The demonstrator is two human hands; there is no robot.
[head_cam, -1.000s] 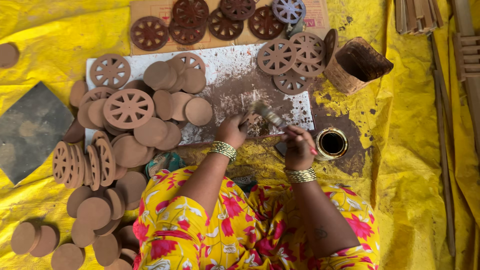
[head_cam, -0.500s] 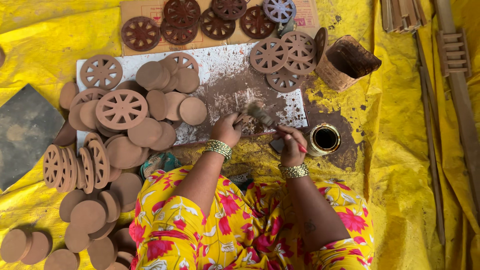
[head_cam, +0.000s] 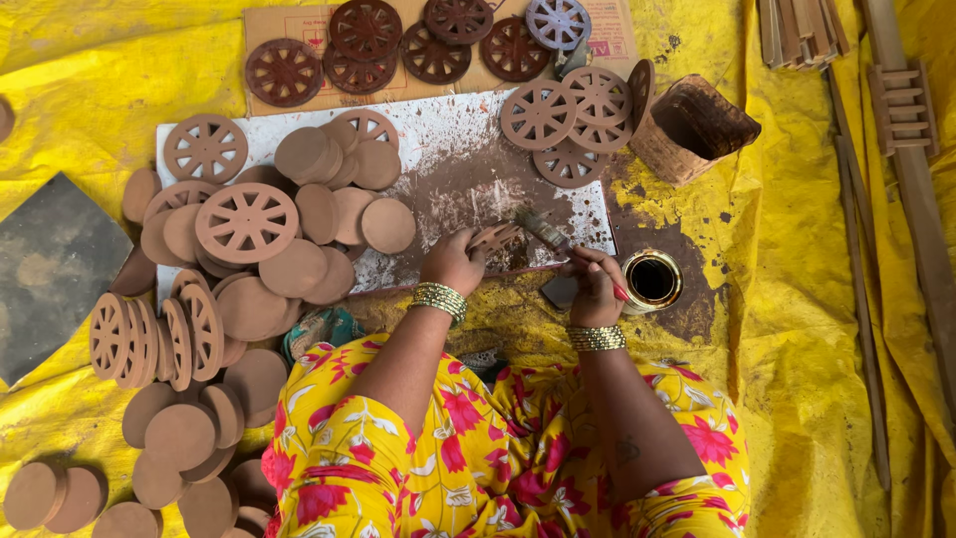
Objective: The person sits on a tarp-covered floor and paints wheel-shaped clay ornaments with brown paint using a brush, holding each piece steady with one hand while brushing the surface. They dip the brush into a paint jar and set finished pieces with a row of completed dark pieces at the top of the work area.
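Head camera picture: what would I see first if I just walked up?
Probably the heaps of brown clay discs and spoked wheels spread at the left on the bright yellow sheet. In the middle, the left hand holds a small wheel on a smeared white board while the right hand works a brush on it. A round tin sits just right of that hand.

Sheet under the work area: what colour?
Yellow, stained brown near the tin. The sheet shows clearly in the head view.
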